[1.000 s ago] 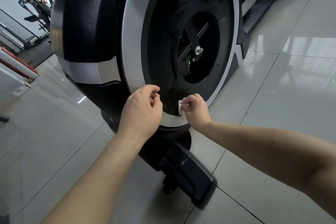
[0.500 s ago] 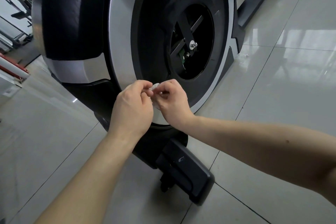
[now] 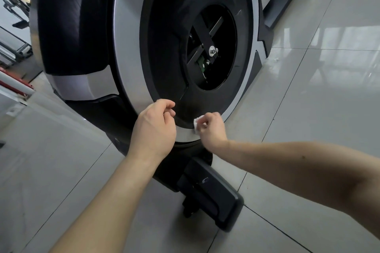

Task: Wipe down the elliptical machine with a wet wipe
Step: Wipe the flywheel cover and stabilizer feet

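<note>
White wet wipe [image 3: 197, 124], mostly hidden, is pinched in our right hand [image 3: 211, 131] on the elliptical's silver ring [image 3: 127, 68]; our left hand [image 3: 154, 129] curls empty.

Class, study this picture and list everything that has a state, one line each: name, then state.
wet wipe, folded small, held against the bottom of the silver ring.
right hand, pinching the wipe.
left hand, fingers curled, nothing seen in it, beside the ring.
elliptical machine, standing on the tiled floor, hub opening exposing the crank.
</note>
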Demonstrator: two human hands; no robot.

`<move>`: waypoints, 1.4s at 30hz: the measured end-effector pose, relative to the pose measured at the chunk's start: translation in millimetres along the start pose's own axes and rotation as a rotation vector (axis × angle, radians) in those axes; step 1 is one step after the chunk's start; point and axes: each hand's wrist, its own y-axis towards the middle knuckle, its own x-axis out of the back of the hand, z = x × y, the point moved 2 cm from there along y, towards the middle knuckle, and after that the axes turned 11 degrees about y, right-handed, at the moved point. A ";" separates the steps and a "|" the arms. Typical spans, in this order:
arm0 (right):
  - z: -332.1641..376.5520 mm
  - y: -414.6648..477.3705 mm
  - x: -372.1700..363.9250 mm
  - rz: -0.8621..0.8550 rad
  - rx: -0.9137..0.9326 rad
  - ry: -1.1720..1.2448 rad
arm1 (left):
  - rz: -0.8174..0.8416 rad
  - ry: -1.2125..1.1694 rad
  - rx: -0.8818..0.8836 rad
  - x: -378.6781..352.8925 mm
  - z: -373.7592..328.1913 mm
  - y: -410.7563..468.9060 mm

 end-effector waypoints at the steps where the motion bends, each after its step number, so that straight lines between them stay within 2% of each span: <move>1: 10.9 -12.2 -5.7 0.042 0.038 0.020 | 0.000 0.000 -0.002 -0.5 -0.1 0.9; 3: 22.3 -32.1 -14.5 0.136 0.088 0.052 | 0.006 0.001 -0.006 -2.4 0.7 1.1; 9: 0.3 -23.5 -8.7 0.156 0.180 0.035 | 0.043 0.019 -0.007 -13.1 -2.2 1.3; 14: -31.6 4.3 16.2 0.118 0.015 -0.076 | 0.078 0.030 0.002 -21.5 -7.1 -0.4; 19: -32.7 24.6 30.2 0.006 -0.127 -0.001 | 0.085 0.040 0.029 -27.0 -9.9 3.5; 26: 36.2 32.8 12.6 -0.086 0.105 0.319 | 0.048 0.027 -0.004 -27.1 -15.9 11.5; 29: 34.8 35.5 18.5 -0.068 0.184 0.307 | 0.028 0.032 -0.027 -25.6 -17.9 14.1; 32: 10.2 52.4 30.5 -0.112 0.112 0.274 | 0.043 0.044 -0.030 -27.0 -19.1 14.0; 35: -23.8 98.6 58.8 -0.295 -0.162 0.358 | 0.058 0.070 -0.027 -29.3 -19.4 14.4; 37: -25.1 117.1 74.1 -0.381 -0.265 0.390 | 0.066 0.087 -0.032 -30.6 -21.1 13.8; 40: -11.4 106.7 57.2 -0.398 -0.263 0.394 | 0.071 0.117 -0.046 -35.8 -26.7 18.1; 42: -8.2 82.2 36.7 -0.338 -0.244 0.375 | 0.087 0.132 -0.062 -43.7 -31.7 21.6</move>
